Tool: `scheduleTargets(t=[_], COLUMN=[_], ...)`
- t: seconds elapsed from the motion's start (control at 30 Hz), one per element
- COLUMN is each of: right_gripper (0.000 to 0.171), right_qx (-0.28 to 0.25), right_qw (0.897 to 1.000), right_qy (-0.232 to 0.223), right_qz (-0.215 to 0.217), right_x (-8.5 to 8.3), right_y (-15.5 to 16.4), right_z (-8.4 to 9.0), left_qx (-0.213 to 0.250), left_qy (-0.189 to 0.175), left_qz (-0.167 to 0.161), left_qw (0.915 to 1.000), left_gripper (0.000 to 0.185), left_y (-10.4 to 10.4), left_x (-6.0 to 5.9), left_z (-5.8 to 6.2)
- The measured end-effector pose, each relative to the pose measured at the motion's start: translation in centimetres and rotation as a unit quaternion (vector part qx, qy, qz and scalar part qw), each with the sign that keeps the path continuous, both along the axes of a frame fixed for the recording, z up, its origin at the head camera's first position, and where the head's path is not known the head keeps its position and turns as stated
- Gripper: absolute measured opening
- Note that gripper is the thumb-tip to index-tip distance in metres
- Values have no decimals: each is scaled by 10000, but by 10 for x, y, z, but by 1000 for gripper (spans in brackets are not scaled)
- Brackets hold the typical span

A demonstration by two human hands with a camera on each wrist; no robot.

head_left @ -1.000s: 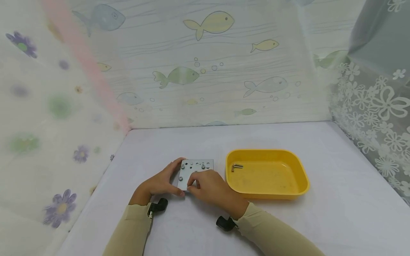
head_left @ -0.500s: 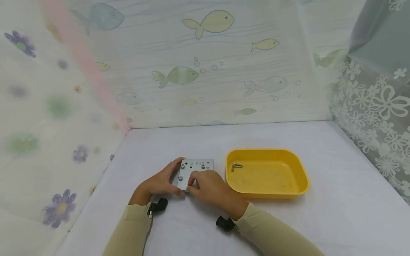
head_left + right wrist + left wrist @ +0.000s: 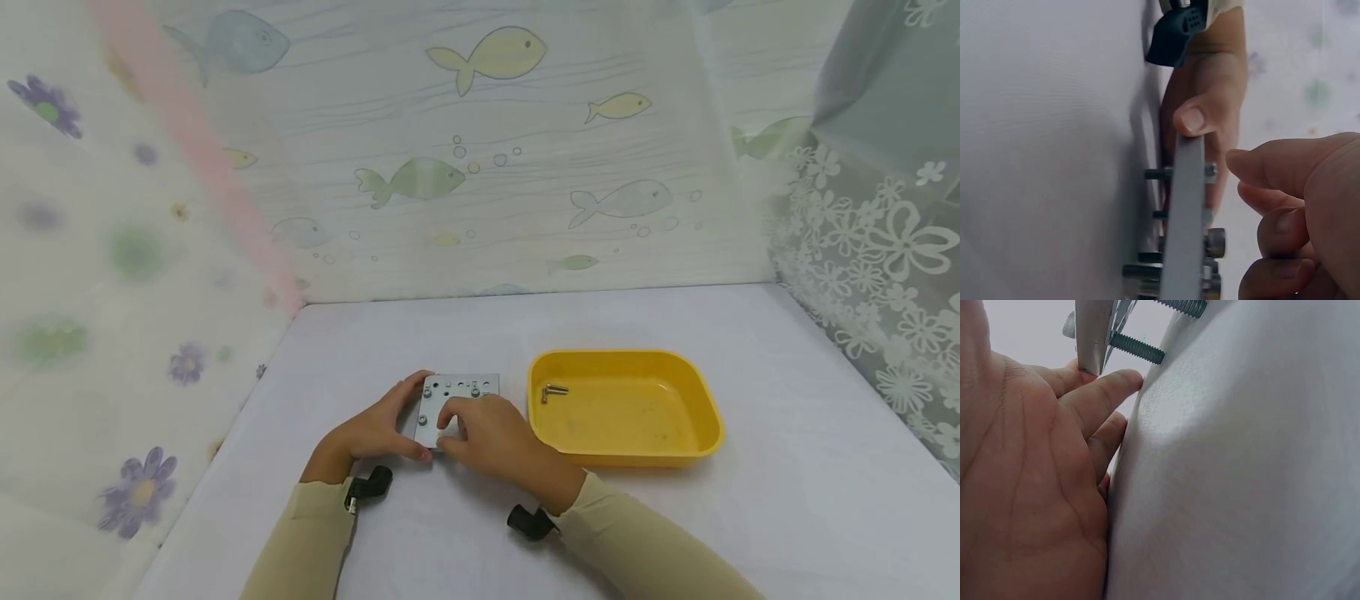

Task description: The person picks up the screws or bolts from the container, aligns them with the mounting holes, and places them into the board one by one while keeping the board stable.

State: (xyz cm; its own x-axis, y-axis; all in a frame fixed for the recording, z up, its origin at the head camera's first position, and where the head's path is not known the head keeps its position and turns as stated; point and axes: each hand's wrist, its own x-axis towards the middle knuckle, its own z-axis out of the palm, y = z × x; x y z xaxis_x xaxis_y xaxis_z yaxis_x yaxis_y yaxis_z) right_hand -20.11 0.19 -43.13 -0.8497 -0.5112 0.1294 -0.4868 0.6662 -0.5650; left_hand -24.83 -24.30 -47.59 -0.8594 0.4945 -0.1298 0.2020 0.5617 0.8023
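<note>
A flat metal plate (image 3: 442, 408) with holes and several socket-head screws lies before me, raised above the table. My left hand (image 3: 375, 429) grips its left side, fingers at the far corner and thumb at the near corner. The left wrist view shows a threaded screw shank (image 3: 1138, 348) sticking out below the plate. My right hand (image 3: 495, 437) hovers over the plate's near right part, other fingers curled, thumb and index finger apart with nothing between them. In the right wrist view its thumb stands just off a screw head (image 3: 1211, 172) near the plate's end.
A yellow tray (image 3: 626, 353) stands right of the plate, close to my right wrist, with several loose screws (image 3: 555, 389) at its left. White cloth covers the table (image 3: 420, 533). A fish-patterned curtain (image 3: 510, 233) hangs at the back, others at both sides.
The index finger and thumb of my right hand have parted slightly, the index finger lifting away. My left hand and the plate have stayed in place.
</note>
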Motion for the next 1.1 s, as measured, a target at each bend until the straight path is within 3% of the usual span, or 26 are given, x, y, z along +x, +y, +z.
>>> scheduleTargets(t=[0.43,0.77,1.1], right_gripper=[10,12,10], right_qx=[408,466,-174], right_qw=[9988,9987,9994], right_qy=[279,-2,-273], right_qz=[36,-203,-98], right_x=[-1,-8,-18], right_y=[19,45,70], right_z=[31,40,46], left_qx=[99,100,100], left_qy=[25,-60,-89], left_qz=[-23,18,42], left_qw=[9999,9999,9999], left_gripper=[120,121,123], left_y=[1,1,2], left_x=[0,-1,1], left_z=[0,0,1])
